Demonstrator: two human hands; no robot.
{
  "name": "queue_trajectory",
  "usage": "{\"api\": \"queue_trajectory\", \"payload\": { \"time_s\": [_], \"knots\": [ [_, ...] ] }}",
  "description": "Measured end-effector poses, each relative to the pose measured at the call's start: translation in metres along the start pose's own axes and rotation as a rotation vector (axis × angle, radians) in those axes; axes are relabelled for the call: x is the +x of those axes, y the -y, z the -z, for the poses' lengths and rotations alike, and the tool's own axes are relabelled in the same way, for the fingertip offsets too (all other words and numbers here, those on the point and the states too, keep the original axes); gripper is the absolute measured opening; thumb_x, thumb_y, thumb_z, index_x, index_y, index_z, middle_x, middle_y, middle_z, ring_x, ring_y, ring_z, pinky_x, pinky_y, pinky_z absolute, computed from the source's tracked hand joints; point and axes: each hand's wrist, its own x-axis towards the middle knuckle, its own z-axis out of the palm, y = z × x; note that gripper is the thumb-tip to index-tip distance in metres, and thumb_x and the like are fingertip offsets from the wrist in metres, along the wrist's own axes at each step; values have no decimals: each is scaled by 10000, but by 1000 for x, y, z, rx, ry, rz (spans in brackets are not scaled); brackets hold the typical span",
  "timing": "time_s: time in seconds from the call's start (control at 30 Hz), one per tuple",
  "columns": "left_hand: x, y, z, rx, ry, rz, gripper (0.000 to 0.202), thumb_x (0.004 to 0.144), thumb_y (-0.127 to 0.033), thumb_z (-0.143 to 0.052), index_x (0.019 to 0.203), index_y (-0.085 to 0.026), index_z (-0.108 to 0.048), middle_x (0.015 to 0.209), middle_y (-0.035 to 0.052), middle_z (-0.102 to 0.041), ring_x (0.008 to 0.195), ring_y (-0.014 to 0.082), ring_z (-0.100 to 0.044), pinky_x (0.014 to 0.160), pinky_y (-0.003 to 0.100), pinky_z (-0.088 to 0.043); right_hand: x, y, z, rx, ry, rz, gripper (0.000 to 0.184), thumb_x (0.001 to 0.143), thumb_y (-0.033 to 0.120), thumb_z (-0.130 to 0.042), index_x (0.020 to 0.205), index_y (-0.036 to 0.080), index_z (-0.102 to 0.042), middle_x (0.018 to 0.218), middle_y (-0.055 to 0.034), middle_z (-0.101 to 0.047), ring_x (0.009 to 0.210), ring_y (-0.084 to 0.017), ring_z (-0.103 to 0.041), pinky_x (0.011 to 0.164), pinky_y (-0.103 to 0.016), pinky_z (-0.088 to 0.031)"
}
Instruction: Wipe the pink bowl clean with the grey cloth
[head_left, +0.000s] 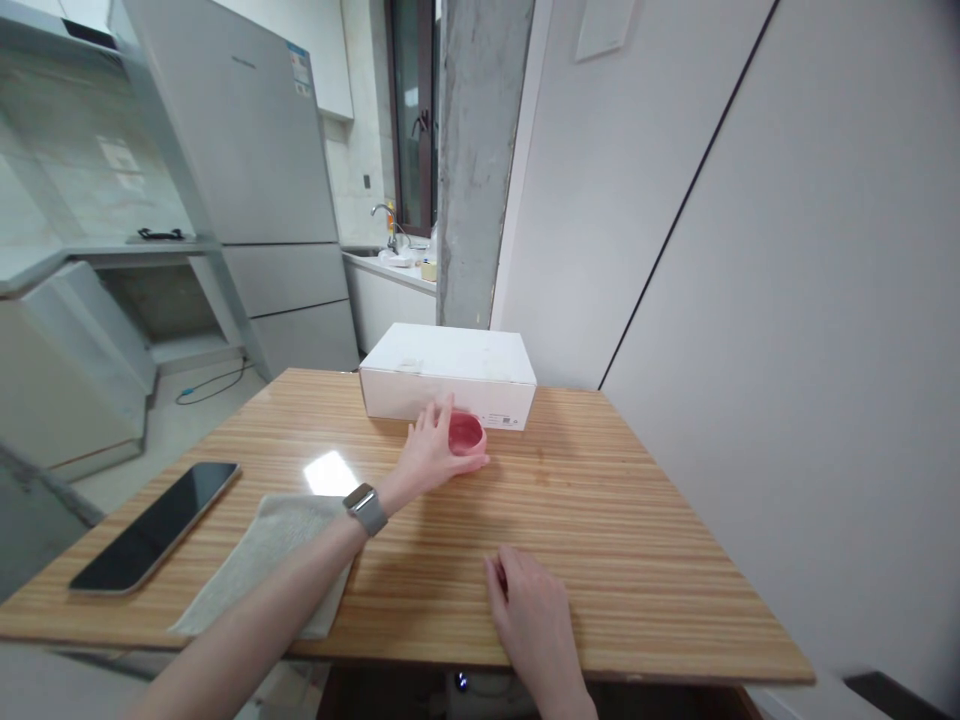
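My left hand (430,450), with a watch (365,508) on its wrist, reaches to the far part of the table. Its fingers and thumb are closed around a small pink bowl (468,436), whose hollow inside shows. Just behind the bowl stands a white cardboard box (448,372), close to my fingertips. My right hand (531,612) rests near the front edge of the table, its fingers curled in and nothing visible in them. Under my left forearm lies a light grey cloth (281,545).
A black phone (156,528) lies flat at the left of the wooden table (637,560). A white wall (765,330) runs along the right side. Beyond the table are a concrete pillar (480,160), a fridge (240,140) and a sink faucet (386,215).
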Motion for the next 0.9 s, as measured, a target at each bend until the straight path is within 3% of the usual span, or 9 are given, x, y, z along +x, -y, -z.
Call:
{"api": "queue_trajectory", "payload": {
  "time_s": [0.1,0.2,0.27,0.37,0.47,0.6,0.7,0.8,0.9],
  "knots": [
    [-32,-3,18,152,-39,-121,579,777,-453,-582,1275,-197,-437,1271,137,-472,1184,287,-458,961,417,-378,0,-1,-2,-1,-15,6,277,946,271,-385,682,219,-453,618,0,-584,566,-154,-567,546,-259,-264],
    [-82,-1,38,319,-63,-78,301,855,-419,-471,1065,-217,-549,1021,73,-554,973,237,-545,834,388,-444,-1,-2,-5,8,-31,10,286,946,279,-380,679,218,-461,616,-5,-585,565,-155,-563,547,-259,-266],
    [-118,6,48,434,-58,10,258,863,-439,-448,890,-208,-560,917,56,-557,885,232,-548,783,390,-447,-1,-2,-6,33,-45,-2,296,944,291,-377,673,218,-470,613,-9,-583,564,-158,-555,548,-261,-266],
    [-166,28,55,604,-68,129,273,832,-459,-476,813,-201,-562,832,62,-562,827,264,-544,731,419,-440,-2,-3,-6,156,-35,-54,318,929,340,-392,655,215,-494,620,-19,-581,573,-164,-538,554,-267,-273],
    [-195,52,58,579,-7,125,192,833,-375,-479,816,-221,-591,815,50,-583,796,246,-562,724,392,-442,-5,-1,-1,499,23,-219,363,872,461,-484,611,209,-500,577,-8,-545,543,-148,-497,549,-263,-303],
    [-193,59,59,418,-10,155,157,861,-290,-435,851,-239,-583,857,30,-620,814,212,-595,728,347,-440,-6,9,13,1401,259,-626,404,743,582,-620,668,187,-583,612,-27,-620,564,-151,-569,561,-261,-423],
    [-170,36,48,251,-52,234,162,891,-310,-402,844,-224,-530,821,21,-621,745,192,-598,673,320,-431,-2,18,22,1928,493,-782,487,654,510,-741,952,134,-659,1003,-127,-692,941,-238,-645,858,-354,-464],
    [-149,-2,26,-12,-29,186,184,922,-308,-349,846,-215,-489,735,2,-594,691,165,-580,649,289,-433,7,24,26,2124,615,-791,513,675,449,-748,1050,116,-644,1142,-142,-653,1090,-242,-594,992,-380,-385],
    [-143,-40,-1,-180,73,59,161,920,-273,-364,869,-212,-504,767,8,-605,704,150,-580,655,269,-442,15,25,27,2169,654,-754,455,742,516,-659,970,123,-666,949,-100,-713,920,-212,-658,927,-364,-436]
  ]
}}
